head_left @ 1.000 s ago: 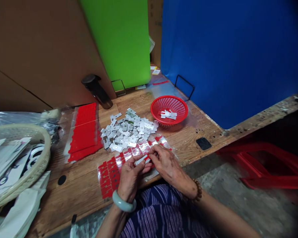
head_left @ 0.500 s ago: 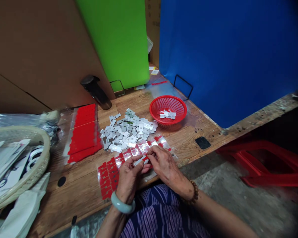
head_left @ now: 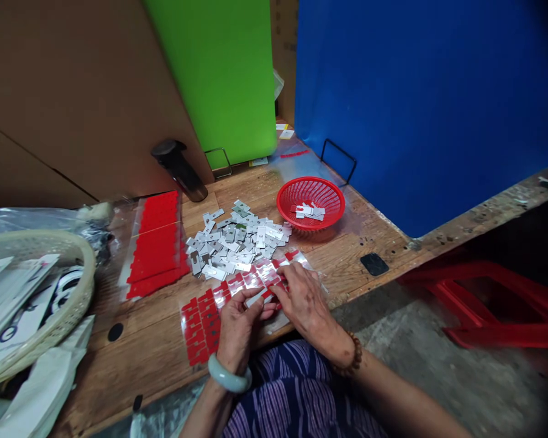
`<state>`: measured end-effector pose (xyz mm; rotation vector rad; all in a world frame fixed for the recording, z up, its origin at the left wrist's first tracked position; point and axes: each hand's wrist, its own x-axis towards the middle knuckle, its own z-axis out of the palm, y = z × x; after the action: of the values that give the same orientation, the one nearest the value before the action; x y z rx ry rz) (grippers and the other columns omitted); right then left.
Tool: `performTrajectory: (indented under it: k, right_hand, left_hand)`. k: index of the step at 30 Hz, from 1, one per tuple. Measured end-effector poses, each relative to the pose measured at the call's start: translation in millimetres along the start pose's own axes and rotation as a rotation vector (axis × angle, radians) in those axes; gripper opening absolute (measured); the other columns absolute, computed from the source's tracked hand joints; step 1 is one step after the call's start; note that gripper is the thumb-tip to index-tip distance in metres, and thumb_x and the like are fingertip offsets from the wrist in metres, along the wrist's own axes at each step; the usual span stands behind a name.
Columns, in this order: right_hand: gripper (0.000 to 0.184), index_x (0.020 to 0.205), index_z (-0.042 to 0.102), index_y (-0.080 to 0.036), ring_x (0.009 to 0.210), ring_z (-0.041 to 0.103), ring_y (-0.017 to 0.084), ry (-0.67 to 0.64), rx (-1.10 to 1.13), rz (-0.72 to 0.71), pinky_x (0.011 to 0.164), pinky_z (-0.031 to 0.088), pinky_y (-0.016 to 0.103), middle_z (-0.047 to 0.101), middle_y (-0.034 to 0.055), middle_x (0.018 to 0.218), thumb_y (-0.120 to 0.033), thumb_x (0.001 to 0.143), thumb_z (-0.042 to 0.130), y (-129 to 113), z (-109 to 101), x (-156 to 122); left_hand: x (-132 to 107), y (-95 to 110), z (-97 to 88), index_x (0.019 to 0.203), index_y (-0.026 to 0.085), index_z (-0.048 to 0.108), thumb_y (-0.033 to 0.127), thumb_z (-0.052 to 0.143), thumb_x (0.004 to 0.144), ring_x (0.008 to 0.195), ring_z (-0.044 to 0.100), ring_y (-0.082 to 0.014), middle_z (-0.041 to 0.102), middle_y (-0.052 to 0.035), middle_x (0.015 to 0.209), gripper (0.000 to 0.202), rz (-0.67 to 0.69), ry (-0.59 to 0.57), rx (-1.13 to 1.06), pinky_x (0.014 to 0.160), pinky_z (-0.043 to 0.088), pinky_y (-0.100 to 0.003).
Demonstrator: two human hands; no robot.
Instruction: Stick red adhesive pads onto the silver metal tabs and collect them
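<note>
Between thumb and fingers, my left hand (head_left: 240, 319) grips a small flat metal plate (head_left: 254, 298) with a bit of red at its right end. My right hand (head_left: 305, 304) bends over that red end, fingertips pressed to it. Beneath both hands lies a clear sheet of red die-cut stickers (head_left: 201, 325), partly covered by them. Just beyond is a loose heap of silvery metal plates (head_left: 232, 238). A red plastic basket (head_left: 311, 226) behind the heap holds several plates, some with red on them.
Stacked red sticker sheets (head_left: 151, 243) lie left of the heap. A dark bottle (head_left: 180, 171) leans by the brown board. A cream basket (head_left: 89, 267) of printed pieces stands far left. Blue (head_left: 411, 109) and green panels (head_left: 219, 73) rise behind; a red stool (head_left: 493, 304) is at right.
My right hand's fingers have come down flatter over the plate's red end. My left hand keeps its grip. The view has shifted slightly.
</note>
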<state>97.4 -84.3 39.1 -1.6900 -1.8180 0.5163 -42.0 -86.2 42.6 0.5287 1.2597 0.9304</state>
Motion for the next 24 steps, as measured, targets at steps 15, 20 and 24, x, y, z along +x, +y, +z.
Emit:
performTrajectory:
  k: [15,20,24]
  right_hand:
    - [0.024,0.078,0.055,-0.018,0.047,0.054,0.009,-0.307,0.610,0.207,0.049,0.040,0.019,0.051,-0.0062,0.051,-0.032,0.091,0.040,4.3,-3.6,13.0]
    - [0.030,0.075,0.052,-0.018,0.049,0.056,0.009,-0.302,0.654,0.205,0.051,0.041,0.019,0.053,-0.0051,0.050,-0.036,0.093,0.035,8.3,-0.5,12.7]
    - [0.019,0.082,0.053,-0.018,0.052,0.058,0.009,-0.302,0.803,0.268,0.052,0.044,0.020,0.057,-0.0042,0.059,-0.034,0.086,0.046,6.8,-0.1,9.6]
  left_hand:
    - [-6.2,9.5,-1.0,0.092,0.010,0.057,0.007,0.070,0.067,0.062,0.070,-0.0162,0.072,-0.0095,0.068,0.028,-0.077,-0.001,-0.022,0.061,0.056,-0.019]
    - [-6.9,9.2,-2.4,0.095,0.010,0.055,0.007,0.068,0.070,0.063,0.070,-0.0166,0.072,-0.0100,0.068,0.028,-0.057,-0.010,-0.023,0.062,0.056,-0.020]
    - [-5.6,7.8,-2.7,0.096,0.010,0.053,0.005,0.065,0.072,0.064,0.070,-0.0157,0.072,-0.0107,0.071,0.027,-0.044,-0.015,-0.042,0.064,0.056,-0.021]
